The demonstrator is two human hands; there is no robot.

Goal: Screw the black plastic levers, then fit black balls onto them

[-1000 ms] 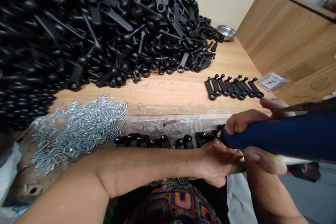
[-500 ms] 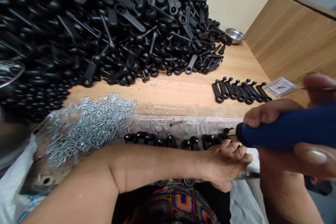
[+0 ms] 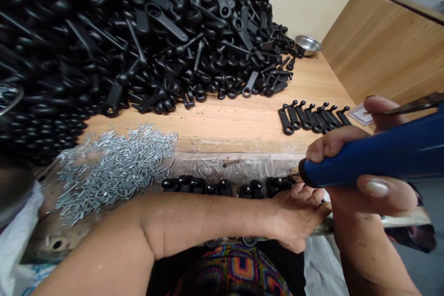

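My right hand (image 3: 347, 148) is wrapped around a blue electric screwdriver (image 3: 374, 152), its black-collared nose pointing left. Thin metal tweezers or a similar pointed tool (image 3: 409, 105) also stick out between its fingers. Just under the nose, my left hand (image 3: 300, 217) has its fingers curled at the right end of a row of black crank handles (image 3: 225, 188). It grips the end crank handle, most of which the fingers and the screwdriver hide. Bright pin ends show in several knobs of that row. My left forearm covers the row's lower part.
A heap of black crank handles (image 3: 156, 32) fills the back left. Small silver pins (image 3: 121, 171) lie piled at the left. Several crank handles (image 3: 308, 119) are lined up at the right, near a clear square case (image 3: 360, 114). A metal bowl (image 3: 308, 45) stands behind, beside a wooden panel (image 3: 388, 46).
My right hand and the screwdriver have shifted left, so the nose now covers more of the spot by my left fingers. The pointed tool shows more. The left hand stays nearly put.
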